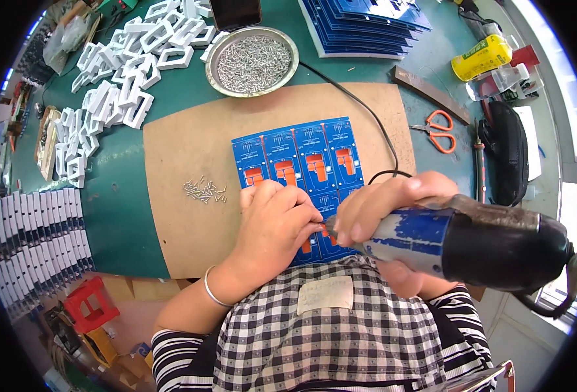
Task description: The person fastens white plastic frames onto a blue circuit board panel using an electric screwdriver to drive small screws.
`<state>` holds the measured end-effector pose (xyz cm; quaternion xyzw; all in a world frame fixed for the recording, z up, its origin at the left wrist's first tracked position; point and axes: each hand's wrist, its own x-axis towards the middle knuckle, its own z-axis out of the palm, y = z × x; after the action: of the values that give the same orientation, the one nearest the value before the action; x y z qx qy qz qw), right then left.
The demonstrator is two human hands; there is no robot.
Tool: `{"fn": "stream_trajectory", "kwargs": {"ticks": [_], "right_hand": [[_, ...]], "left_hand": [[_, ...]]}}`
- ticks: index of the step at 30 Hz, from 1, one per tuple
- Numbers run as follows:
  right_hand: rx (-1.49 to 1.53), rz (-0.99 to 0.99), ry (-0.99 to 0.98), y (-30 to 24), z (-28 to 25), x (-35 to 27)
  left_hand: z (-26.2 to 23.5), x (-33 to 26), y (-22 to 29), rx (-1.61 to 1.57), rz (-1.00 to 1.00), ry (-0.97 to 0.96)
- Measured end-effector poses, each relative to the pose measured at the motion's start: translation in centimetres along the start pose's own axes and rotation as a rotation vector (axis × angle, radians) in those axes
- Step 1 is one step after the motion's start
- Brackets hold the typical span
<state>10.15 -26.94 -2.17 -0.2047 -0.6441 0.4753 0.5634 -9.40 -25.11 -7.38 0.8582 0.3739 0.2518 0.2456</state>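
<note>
A blue circuit board panel [282, 144] with orange cut-out areas lies in front of me on a brown board. My right hand [393, 199] is wrapped round a blue and black electric screwdriver [491, 245], held tilted with its tip end low over the panel. My left hand [275, 222] rests on the panel, thumb and fingertips pinched together beside the screwdriver's tip. Whatever sits between those fingertips is too small or hidden to name. A small heap of loose screws [203, 191] lies left of my left hand.
Beyond the brown board [184, 124] stands a metal bowl of screws [252, 91]. White plastic frames [131, 98] pile up at the far left; a stack of blue panels [360, 39] lies at the back. Orange-handled scissors [442, 137] and a metal bar [432, 95] lie right. A black cable [373, 114] crosses the board.
</note>
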Motion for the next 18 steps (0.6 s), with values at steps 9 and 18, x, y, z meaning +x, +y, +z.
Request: {"fn": "stream_trajectory", "kwargs": {"ticks": [9, 18], "right_hand": [[-0.133, 0.19, -0.094, 0.0, 1.8, 1.8], [0.212, 0.023, 0.142, 3.9, 0.0, 1.3]], "left_hand": [[-5.1, -1.9, -2.9, -0.045, -0.044, 0.209], [-6.6, -4.3, -6.1, 0.474, -0.074, 0.241]]}}
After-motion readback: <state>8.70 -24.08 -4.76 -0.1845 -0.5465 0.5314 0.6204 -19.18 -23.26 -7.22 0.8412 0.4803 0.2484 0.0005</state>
